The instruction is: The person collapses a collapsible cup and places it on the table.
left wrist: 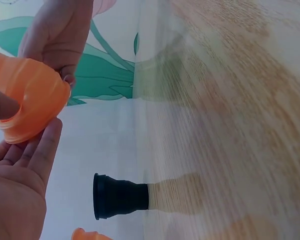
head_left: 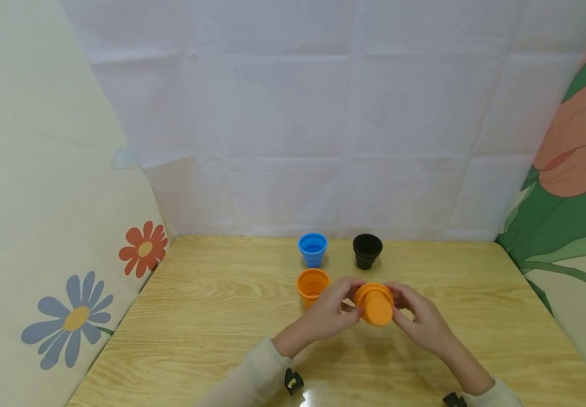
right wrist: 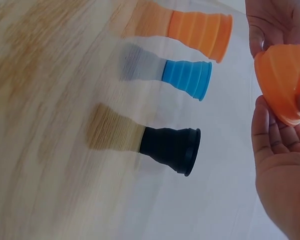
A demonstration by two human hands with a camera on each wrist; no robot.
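Observation:
An orange collapsible cup [head_left: 378, 308] is held up over the table between both hands, its base turned toward the head camera. My left hand [head_left: 331, 311] pinches one side of its rim, and my right hand [head_left: 422, 321] grips the opposite side. Ridged folds mark its wall [right wrist: 282, 75] in the right wrist view; part of it leaves the frame. Close behind the left hand stands a second orange cup [head_left: 313, 281], upright and partly covered by that hand. Farther back are a blue cup [head_left: 313, 249] and a black cup [head_left: 367, 249], both upright with their mouths up.
The wood-grain table [head_left: 196, 328] ends at a white cloth backdrop [head_left: 272, 113]. Flower-printed cloths hang at the left [head_left: 33, 169] and right [head_left: 573, 237]. Dark devices sit at both wrists, by the left sleeve [head_left: 252, 376] and the right sleeve [head_left: 494, 395].

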